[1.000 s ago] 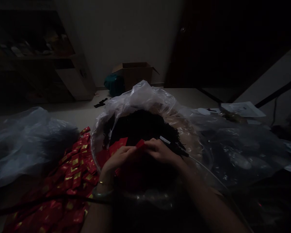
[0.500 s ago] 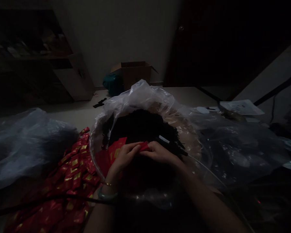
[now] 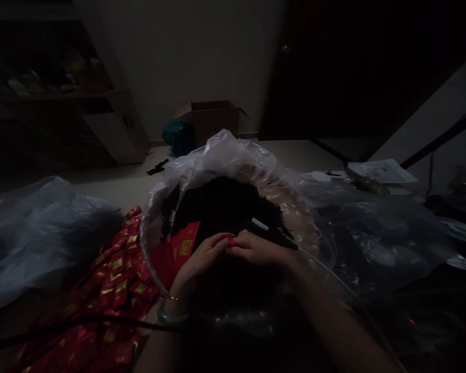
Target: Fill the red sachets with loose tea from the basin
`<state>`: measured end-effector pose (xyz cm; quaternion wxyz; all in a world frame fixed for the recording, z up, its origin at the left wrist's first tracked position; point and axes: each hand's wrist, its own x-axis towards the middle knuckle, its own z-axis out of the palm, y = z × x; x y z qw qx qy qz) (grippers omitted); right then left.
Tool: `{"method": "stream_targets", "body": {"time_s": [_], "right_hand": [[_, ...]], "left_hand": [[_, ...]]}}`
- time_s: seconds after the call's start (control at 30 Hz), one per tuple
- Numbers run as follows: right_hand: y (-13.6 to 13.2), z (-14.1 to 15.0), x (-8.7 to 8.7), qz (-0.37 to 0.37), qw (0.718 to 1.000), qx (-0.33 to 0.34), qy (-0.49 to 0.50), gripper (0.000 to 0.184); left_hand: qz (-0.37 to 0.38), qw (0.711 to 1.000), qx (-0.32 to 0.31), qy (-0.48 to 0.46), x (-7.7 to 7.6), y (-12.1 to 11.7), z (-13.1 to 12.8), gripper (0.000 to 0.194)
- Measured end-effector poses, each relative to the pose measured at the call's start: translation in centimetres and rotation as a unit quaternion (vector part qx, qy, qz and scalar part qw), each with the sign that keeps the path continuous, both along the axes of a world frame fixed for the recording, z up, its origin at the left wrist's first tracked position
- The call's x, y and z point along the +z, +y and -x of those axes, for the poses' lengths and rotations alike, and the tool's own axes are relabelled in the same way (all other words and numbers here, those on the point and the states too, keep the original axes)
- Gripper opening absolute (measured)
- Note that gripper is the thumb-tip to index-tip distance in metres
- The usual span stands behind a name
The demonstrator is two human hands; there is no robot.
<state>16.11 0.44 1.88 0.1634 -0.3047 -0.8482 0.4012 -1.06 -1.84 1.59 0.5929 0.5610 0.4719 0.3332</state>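
Note:
My left hand (image 3: 206,253), with a pale green bangle (image 3: 172,314) at the wrist, and my right hand (image 3: 262,249) meet fingertip to fingertip over a plastic-lined round container (image 3: 152,259). Both hands are closed on a small red packet (image 3: 231,240), mostly covered by the fingers. Beside the left hand lie flat red packets with gold print (image 3: 185,245). Behind the hands is a heap of dark, crumbly loose material (image 3: 225,199). Just past my right hand rests a black bar-shaped tool (image 3: 277,237) with a white patch and a pale cable.
Many filled red-and-gold packets (image 3: 116,274) are piled on the left, next to a clear plastic bag (image 3: 42,233). More clear plastic (image 3: 376,238) spreads to the right. An open cardboard box (image 3: 216,122) and a teal bag (image 3: 178,137) stand by the wall. The room is dim.
The red packet is now more covered by my fingers, and both hands have drawn closer together and slightly lower. The whole view has shifted a little.

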Motion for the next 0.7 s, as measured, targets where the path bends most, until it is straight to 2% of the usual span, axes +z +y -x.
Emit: {"method": "stream_targets", "body": {"time_s": [0.17, 0.3, 0.43, 0.6, 0.7], "right_hand": [[-0.11, -0.24, 0.12, 0.009, 1.000, 0.012, 0.001, 0.037], [-0.23, -0.43, 0.40, 0.073, 0.996, 0.046, -0.001, 0.035], [-0.35, -0.66, 0.66, 0.108, 0.993, 0.040, -0.005, 0.032], [-0.40, -0.66, 0.45, 0.074, 0.997, 0.014, 0.027, 0.035], [-0.51, -0.65, 0.54, 0.077, 0.996, 0.014, 0.037, 0.040]], "left_hand": [[-0.002, 1.000, -0.018, 0.015, -0.70, 0.11, 0.02, 0.038], [0.010, 1.000, -0.019, 0.003, -0.73, 0.04, 0.04, 0.037], [0.038, 0.999, -0.034, -0.011, -0.56, -0.11, 0.05, 0.037], [0.061, 0.998, -0.023, 0.022, -0.64, -0.03, 0.25, 0.046], [0.056, 0.997, -0.055, 0.024, -0.70, 0.04, 0.26, 0.049]]}}
